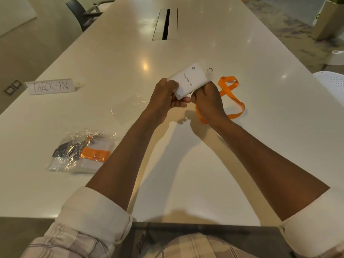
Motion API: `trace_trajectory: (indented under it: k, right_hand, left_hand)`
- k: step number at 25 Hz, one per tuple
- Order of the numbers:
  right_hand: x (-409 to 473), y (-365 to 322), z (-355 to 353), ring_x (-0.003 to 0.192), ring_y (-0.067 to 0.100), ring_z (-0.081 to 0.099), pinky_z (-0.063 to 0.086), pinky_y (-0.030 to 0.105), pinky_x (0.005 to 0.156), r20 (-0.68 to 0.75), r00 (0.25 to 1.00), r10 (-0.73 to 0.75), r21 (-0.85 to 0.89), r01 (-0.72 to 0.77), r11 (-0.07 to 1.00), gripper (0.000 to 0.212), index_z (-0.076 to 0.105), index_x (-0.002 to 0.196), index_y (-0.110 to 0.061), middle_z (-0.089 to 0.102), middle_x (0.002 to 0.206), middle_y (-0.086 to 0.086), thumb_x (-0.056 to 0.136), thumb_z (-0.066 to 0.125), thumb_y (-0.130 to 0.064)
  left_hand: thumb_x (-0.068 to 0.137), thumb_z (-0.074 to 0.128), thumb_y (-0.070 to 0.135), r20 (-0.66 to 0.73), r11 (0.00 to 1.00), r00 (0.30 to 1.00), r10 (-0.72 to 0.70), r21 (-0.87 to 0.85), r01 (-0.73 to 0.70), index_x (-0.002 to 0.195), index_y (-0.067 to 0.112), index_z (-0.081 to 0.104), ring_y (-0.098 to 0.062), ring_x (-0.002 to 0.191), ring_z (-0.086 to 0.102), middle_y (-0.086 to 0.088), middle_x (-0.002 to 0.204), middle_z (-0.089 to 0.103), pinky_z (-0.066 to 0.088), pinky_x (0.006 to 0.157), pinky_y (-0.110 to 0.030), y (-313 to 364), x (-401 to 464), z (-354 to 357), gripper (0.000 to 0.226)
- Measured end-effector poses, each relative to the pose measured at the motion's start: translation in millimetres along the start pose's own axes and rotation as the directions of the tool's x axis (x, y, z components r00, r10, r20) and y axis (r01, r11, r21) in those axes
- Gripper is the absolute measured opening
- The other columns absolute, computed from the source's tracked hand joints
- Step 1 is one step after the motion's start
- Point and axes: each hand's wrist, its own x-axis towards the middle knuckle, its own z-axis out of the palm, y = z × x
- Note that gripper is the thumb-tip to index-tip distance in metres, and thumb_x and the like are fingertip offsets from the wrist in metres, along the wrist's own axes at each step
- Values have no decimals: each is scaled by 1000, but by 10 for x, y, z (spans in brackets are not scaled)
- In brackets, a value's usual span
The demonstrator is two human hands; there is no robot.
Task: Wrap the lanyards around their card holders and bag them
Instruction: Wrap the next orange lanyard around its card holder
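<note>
Both hands hold a white card holder (188,79) with a printed name above the white table (186,164). My left hand (164,98) grips its near-left end. My right hand (209,98) grips its right side, where a small clip (209,71) sticks out. An orange lanyard (232,97) trails from under my right hand and loops on the table to the right. An empty clear bag (128,108) lies flat to the left of my hands. A filled clear bag (81,151) with wrapped orange and dark lanyards lies at the near left.
A "CHECK-IN" sign (51,87) stands at the far left edge. A cable slot (166,24) is set in the table's far middle. A dark chair (80,12) stands beyond the left edge, a white perforated chair (333,81) at the right.
</note>
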Motion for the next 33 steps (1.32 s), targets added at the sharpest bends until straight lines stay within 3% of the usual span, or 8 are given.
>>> trace_trajectory:
  k: [5, 12, 15, 18, 21, 24, 28, 33]
  right_hand:
    - [-34, 4, -106, 69, 19, 55, 41, 30, 63, 187, 976, 115, -143, -89, 986, 21, 59, 89, -12, 58, 71, 1, 93, 38, -12]
    - [-300, -68, -15, 66, 10, 61, 44, 22, 61, 262, 960, 101, -120, -72, 990, 24, 62, 103, -9, 67, 76, -1, 97, 41, -17]
    - [-380, -116, 37, 75, 17, 66, 50, 27, 68, 256, 963, 80, -171, -37, 985, 17, 61, 96, -7, 68, 79, 1, 93, 45, -13]
    - [-412, -269, 4, 93, 26, 64, 50, 34, 82, 374, 917, 140, -412, 28, 911, 16, 64, 103, -2, 68, 96, 11, 94, 51, -6]
    - [-518, -483, -30, 77, 23, 57, 43, 27, 67, 518, 846, 129, -614, 262, 744, 19, 58, 81, -9, 55, 74, 4, 96, 47, -8]
    - [-583, -670, -139, 77, 25, 58, 44, 30, 67, 524, 848, 85, -666, 345, 662, 20, 50, 76, -14, 49, 70, 1, 96, 48, -14]
    - [-509, -1082, -449, 85, 19, 55, 46, 31, 72, 532, 844, 69, -671, 370, 643, 13, 55, 92, -16, 60, 96, 4, 99, 51, -27]
    - [-152, -1271, -770, 69, 9, 48, 35, 24, 56, 587, 808, -42, -635, 492, 595, 20, 58, 92, -20, 52, 80, -5, 85, 70, -35]
  left_hand:
    - [97, 56, 28, -11, 976, 1000, 16, 215, -13, 112, 8, 59, -18, 54, 55, -6, 77, 64, 43, 50, -29, -163, 17, -80, 25]
    - [96, 60, 34, -45, 998, 999, 6, 56, -4, 111, -3, 63, -20, 50, 47, -14, 70, 58, 41, 45, -25, -275, 23, 20, 40]
    - [97, 59, 34, -98, 986, 990, 97, 148, -82, 108, -1, 62, -16, 43, 44, -16, 69, 58, 37, 40, -22, -187, 13, 153, 36]
    - [95, 59, 40, -168, 920, 953, 252, 348, -182, 106, 7, 62, -10, 61, 59, -4, 83, 66, 45, 53, -24, -176, 55, 140, 35]
    - [90, 55, 47, -196, 833, 912, 359, 509, -219, 106, 9, 60, -16, 84, 63, -1, 95, 65, 50, 68, -25, -209, 103, 66, 41]
    - [88, 53, 48, -175, 782, 891, 419, 567, -257, 98, 11, 57, -16, 80, 60, -1, 90, 63, 47, 65, -22, -179, 142, 10, 38]
    - [88, 50, 52, -113, 698, 863, 493, 644, -315, 88, 15, 53, -12, 67, 54, 5, 76, 58, 39, 56, -14, -127, 180, -69, 37]
    - [82, 44, 55, 135, 592, 882, 452, 694, -410, 84, 22, 56, -18, 69, 56, 4, 74, 60, 40, 59, -23, -132, 97, -12, 35]
